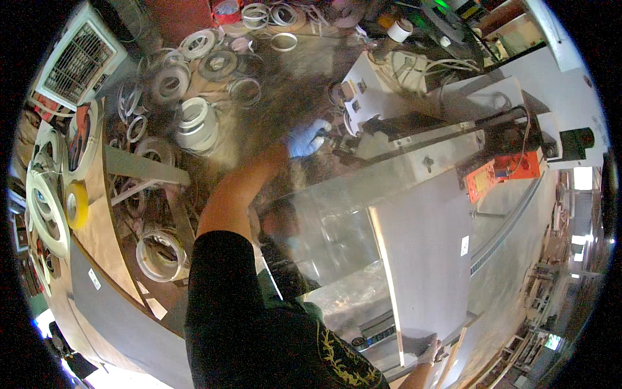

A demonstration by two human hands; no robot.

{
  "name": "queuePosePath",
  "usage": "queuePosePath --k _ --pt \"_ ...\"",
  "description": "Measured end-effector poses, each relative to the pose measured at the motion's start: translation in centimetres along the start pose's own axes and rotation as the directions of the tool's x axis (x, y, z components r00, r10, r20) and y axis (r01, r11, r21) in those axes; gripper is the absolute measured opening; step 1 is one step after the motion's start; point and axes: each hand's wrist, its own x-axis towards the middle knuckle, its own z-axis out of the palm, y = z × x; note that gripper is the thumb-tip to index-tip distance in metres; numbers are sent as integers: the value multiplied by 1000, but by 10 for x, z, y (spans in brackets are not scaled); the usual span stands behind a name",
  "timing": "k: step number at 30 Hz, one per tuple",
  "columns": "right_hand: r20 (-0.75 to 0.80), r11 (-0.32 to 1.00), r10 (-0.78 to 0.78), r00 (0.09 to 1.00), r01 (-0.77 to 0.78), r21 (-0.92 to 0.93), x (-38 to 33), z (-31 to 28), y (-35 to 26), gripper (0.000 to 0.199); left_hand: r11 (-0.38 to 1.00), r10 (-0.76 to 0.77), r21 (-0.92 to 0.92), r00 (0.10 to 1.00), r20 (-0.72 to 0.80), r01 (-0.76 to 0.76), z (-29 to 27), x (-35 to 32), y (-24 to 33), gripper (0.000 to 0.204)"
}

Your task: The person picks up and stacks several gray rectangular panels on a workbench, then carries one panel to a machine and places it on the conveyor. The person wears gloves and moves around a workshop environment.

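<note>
My left hand (307,139), in a blue glove, reaches out far to the left end of a long machine. Its fingers are curled beside a dark fitting (342,146) there; what they hold, if anything, is hidden. A large grey board (424,259) with a pale edge strip and a small white label lies along the machine's metal table (337,236). Low in the view, my right hand (426,355) grips the near end of this board, its fingers partly hidden.
Rolls of edge banding (197,126) and loose rings crowd the floor at left. A yellow tape roll (76,204) lies on a wooden sheet. An orange control panel (483,180) sits on the machine. Another grey board (123,295) stands at lower left, beside an air cooler (81,55) farther off.
</note>
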Motion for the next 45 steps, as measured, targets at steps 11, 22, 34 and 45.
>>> queuePosePath --k 11,22,34,45 --pt "-10 997 -3 1000 4 72 -2 0 -3 46 933 266 241 963 35 -266 -16 7 10 27" --pt "441 892 66 895 -252 376 -16 -49 8 67 959 -213 161 969 -128 233 -49 11 174 34" --pt "692 793 -28 721 -406 455 -60 -17 -18 63 504 -606 -556 730 318 661 245 -167 334 46" --pt "931 494 23 365 -813 307 -49 -35 -26 71 232 -952 -884 283 -120 405 288 -85 388 52"
